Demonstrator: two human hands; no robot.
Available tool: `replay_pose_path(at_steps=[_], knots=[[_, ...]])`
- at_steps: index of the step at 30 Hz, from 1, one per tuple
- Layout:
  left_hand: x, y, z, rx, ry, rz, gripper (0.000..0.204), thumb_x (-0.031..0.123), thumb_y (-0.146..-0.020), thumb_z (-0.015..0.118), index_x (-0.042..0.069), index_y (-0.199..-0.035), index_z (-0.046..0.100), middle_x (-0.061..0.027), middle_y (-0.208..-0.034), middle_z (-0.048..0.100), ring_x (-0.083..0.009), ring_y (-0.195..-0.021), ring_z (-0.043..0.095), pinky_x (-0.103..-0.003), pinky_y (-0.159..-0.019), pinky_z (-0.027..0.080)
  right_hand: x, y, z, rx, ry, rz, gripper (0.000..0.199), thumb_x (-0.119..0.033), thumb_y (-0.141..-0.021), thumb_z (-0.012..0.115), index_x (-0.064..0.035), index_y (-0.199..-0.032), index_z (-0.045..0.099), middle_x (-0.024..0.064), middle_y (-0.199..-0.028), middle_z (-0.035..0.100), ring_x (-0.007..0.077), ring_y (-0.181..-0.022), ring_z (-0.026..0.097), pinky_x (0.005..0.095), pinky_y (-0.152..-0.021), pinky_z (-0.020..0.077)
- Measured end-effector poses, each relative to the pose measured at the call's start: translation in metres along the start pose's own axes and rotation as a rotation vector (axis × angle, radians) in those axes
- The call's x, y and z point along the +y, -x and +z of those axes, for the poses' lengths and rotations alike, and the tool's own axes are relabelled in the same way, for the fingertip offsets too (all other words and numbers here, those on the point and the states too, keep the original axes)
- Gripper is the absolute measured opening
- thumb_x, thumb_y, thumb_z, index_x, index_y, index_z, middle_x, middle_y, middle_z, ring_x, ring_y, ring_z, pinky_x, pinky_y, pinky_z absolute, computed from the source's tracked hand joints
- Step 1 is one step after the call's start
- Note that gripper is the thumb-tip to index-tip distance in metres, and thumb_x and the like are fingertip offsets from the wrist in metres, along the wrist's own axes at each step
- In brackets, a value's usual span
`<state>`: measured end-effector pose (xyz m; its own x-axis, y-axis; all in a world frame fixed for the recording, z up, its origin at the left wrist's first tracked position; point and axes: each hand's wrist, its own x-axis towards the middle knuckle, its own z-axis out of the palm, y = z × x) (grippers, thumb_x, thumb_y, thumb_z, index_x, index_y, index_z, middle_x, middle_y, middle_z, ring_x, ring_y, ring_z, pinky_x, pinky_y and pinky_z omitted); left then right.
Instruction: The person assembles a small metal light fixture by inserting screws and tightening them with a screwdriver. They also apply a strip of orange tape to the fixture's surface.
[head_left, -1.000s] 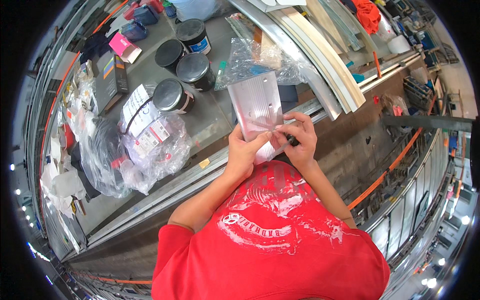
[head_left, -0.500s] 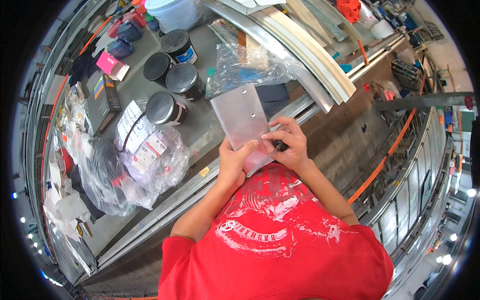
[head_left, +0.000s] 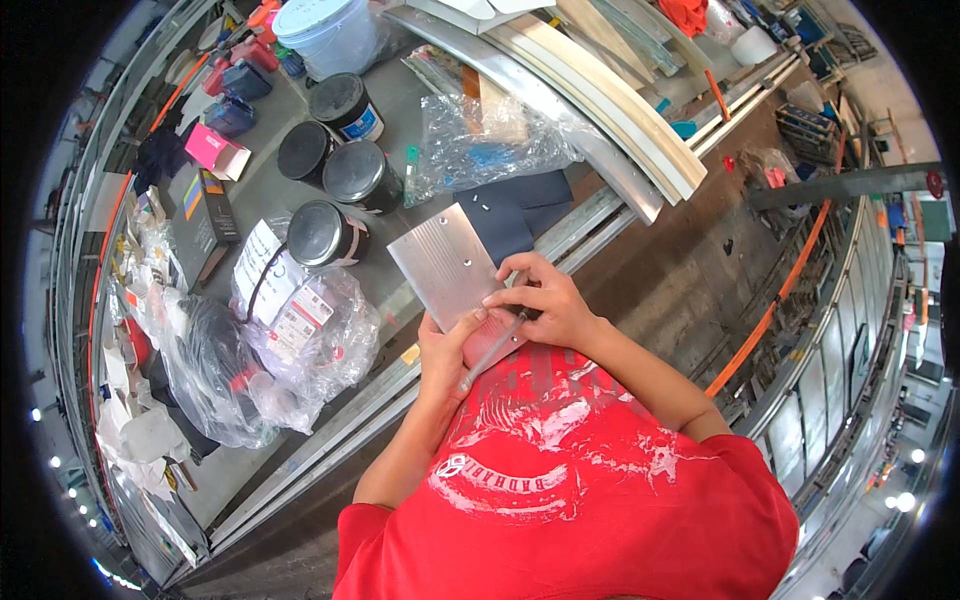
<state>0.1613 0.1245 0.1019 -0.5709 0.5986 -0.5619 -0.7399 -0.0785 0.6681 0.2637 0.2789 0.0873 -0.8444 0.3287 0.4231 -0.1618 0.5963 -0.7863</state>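
A flat silver metal plate (head_left: 440, 255) with fine grooves and a few small holes is held tilted before my chest. My left hand (head_left: 445, 350) grips its lower left edge, thumb lying across the face. At the lower right of the plate, my right hand (head_left: 550, 303) is closed round a slim rod-shaped tool (head_left: 490, 357). This tool slants down left across the plate's lower part; its exact kind I cannot make out. Dark flat sheets (head_left: 515, 213) lie on the bench just beyond the plate.
Several black lidded tubs (head_left: 318, 233) stand on the grey bench, left of the plate. Clear plastic bags (head_left: 335, 350) with papers lie nearer. Long curved strips (head_left: 610, 110) reach over the bench edge at the right. A lidded white bucket (head_left: 325, 35) is farther back.
The plate and both hands have shifted left and slightly down, and the plate has turned. More of the rod-shaped tool shows, now slanting across the plate. The dark sheets are less covered.
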Motion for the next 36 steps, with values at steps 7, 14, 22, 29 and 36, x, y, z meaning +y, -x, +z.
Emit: replay_pose_path(at_steps=[7,14,22,29,36], knots=[[0.011,-0.003,-0.003,-0.011,-0.058,-0.001,0.046,0.005,-0.082,0.071,-0.004,-0.123,0.052,-0.0163,-0.11,0.065,-0.0227,-0.095,0.068,-0.034,-0.081,0.058,-0.002,-0.011,0.004,0.025,-0.08,0.006,0.029,0.002,-0.069,0.078,-0.0088,-0.095,0.072,0.0091,-0.108,0.057,0.0184,-0.08,0.064,0.0292,-0.066,0.0534],[0.007,-0.005,-0.004,-0.047,-0.026,0.011,0.043,0.004,-0.082,0.072,-0.004,-0.12,0.054,-0.0161,-0.108,0.066,-0.0229,-0.092,0.068,-0.035,-0.08,0.058,0.0,-0.01,0.001,0.022,-0.043,0.03,0.023,-0.001,-0.071,0.079,-0.0075,-0.091,0.069,0.009,-0.106,0.057,0.0202,-0.08,0.064,0.0308,-0.068,0.0532],[0.008,-0.003,-0.003,-0.051,0.013,-0.007,0.041,0.001,-0.083,0.073,-0.004,-0.119,0.055,-0.016,-0.108,0.067,-0.0222,-0.092,0.069,-0.036,-0.08,0.059,-0.002,-0.007,0.001,0.028,-0.05,0.111,0.022,-0.007,-0.072,0.084,-0.0068,-0.087,0.068,0.0072,-0.106,0.057,0.015,-0.076,0.06,0.0286,-0.066,0.05],[0.01,-0.004,0.001,-0.086,0.014,-0.044,0.045,0.003,-0.082,0.075,-0.003,-0.121,0.054,-0.0152,-0.109,0.067,-0.0223,-0.091,0.069,-0.035,-0.081,0.059,-0.002,-0.004,-0.001,0.024,-0.095,0.128,0.027,-0.004,-0.07,0.084,-0.0079,-0.093,0.07,0.0073,-0.107,0.057,0.0131,-0.074,0.058,0.027,-0.066,0.0491],[0.008,-0.005,-0.003,-0.015,0.022,-0.041,0.043,0.0,-0.079,0.078,-0.002,-0.117,0.057,-0.0134,-0.108,0.068,-0.0208,-0.094,0.068,-0.035,-0.083,0.057,-0.034,0.016,-0.027,0.242,-0.589,0.879,0.009,-0.009,-0.086,0.073,-0.0051,-0.086,0.065,0.006,-0.079,0.059,0.0126,-0.068,0.057,0.0273,-0.064,0.0498]])
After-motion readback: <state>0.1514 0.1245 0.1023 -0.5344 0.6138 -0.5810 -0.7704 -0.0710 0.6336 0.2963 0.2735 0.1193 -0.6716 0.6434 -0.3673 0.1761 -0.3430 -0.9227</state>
